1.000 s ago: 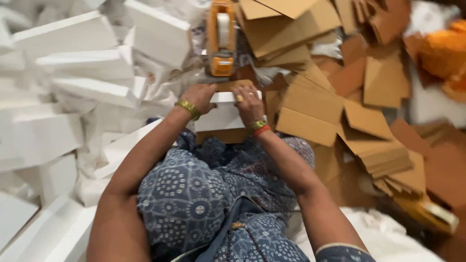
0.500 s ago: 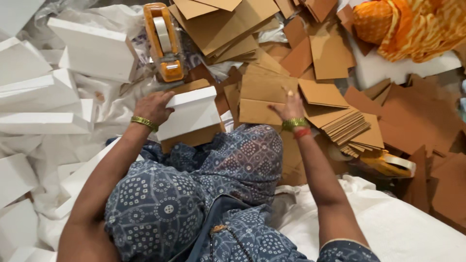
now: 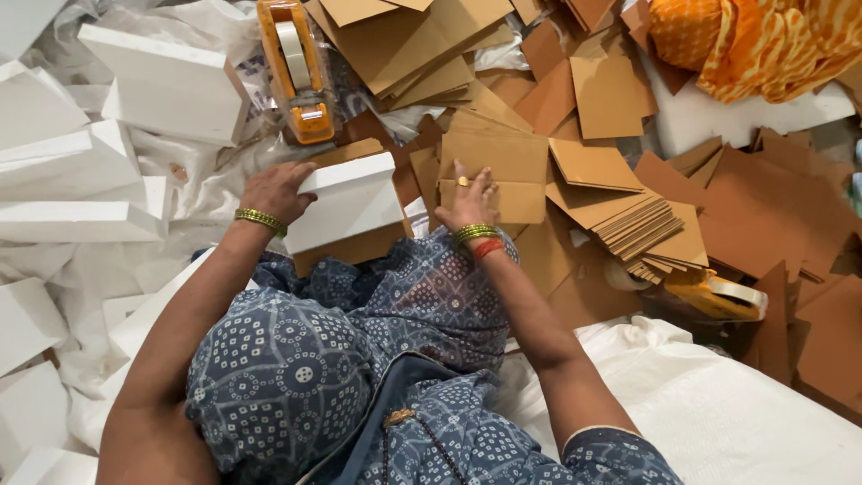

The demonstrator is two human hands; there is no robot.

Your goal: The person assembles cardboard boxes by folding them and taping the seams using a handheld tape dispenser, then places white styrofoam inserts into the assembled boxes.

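Just one head-mounted view here, looking steeply down and forward over the person's lap, pretty close in, cardboard pieces [image 3: 503,171] filling the floor ahead.

White sheeting [image 3: 718,422] over cluttered floor

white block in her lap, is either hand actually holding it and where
The left hand grips the white foam block at its upper left end. The right hand holds nothing; it lies flat on a folded cardboard sheet.
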